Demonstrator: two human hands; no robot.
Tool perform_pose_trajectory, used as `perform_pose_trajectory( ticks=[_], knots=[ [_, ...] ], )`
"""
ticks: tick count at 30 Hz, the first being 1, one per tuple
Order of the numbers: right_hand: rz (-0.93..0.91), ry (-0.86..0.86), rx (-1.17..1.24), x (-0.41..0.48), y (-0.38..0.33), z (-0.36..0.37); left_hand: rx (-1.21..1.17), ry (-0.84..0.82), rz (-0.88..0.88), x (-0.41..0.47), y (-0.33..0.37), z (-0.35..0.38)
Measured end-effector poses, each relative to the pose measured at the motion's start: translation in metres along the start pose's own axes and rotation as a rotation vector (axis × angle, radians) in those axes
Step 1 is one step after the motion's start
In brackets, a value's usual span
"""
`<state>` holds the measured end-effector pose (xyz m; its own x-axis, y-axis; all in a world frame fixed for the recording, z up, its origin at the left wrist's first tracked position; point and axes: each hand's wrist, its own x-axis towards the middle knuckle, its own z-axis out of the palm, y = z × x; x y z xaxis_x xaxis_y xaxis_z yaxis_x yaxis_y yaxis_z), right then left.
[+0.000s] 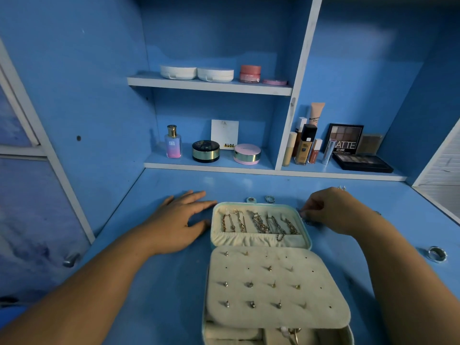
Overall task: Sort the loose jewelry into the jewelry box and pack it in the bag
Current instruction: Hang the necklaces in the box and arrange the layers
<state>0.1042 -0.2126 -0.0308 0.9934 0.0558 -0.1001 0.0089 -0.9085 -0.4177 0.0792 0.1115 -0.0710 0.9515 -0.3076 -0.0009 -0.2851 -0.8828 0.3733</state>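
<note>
An open cream jewelry box (308, 241) lies on the blue desk. Its lid holds several chains (263, 222), and its earring panel (273, 285) carries several studs. My left hand (179, 220) rests flat on the desk, just left of the lid. My right hand (331, 210) is at the lid's right edge, fingertips pinching a small dark piece of jewelry (307, 221) lying on the desk. Loose rings lie behind the box (269, 198) and at the far right (436, 253). A small pair of earrings (341, 188) sits behind my right hand.
Shelves at the back hold a perfume bottle (173, 141), compacts (205, 151), white cases (196, 72), foundation bottles (304, 145) and eyeshadow palettes (362, 161). A cabinet door with a handle (71, 260) stands at the left. No bag is in view.
</note>
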Motion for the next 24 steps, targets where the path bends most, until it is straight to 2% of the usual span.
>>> perform_pose_trajectory(
  ticks=[6,11,15,21,24],
  knots=[
    [-0.023,0.032,-0.11,-0.003,-0.004,0.0,-0.007,0.0,0.0,0.001,-0.001,0.0],
    [-0.091,-0.099,-0.158,-0.012,-0.01,-0.003,-0.003,-0.023,-0.007,0.001,0.0,-0.001],
    [-0.092,-0.037,-0.135,-0.008,-0.01,0.0,0.05,-0.059,-0.009,0.0,-0.001,-0.003],
    [-0.062,-0.002,-0.257,-0.006,-0.01,0.005,0.039,-0.134,-0.028,-0.004,-0.001,-0.009],
    [-0.051,0.144,-0.09,-0.004,-0.01,0.002,0.032,-0.138,-0.025,-0.004,0.0,-0.011]
  ],
)
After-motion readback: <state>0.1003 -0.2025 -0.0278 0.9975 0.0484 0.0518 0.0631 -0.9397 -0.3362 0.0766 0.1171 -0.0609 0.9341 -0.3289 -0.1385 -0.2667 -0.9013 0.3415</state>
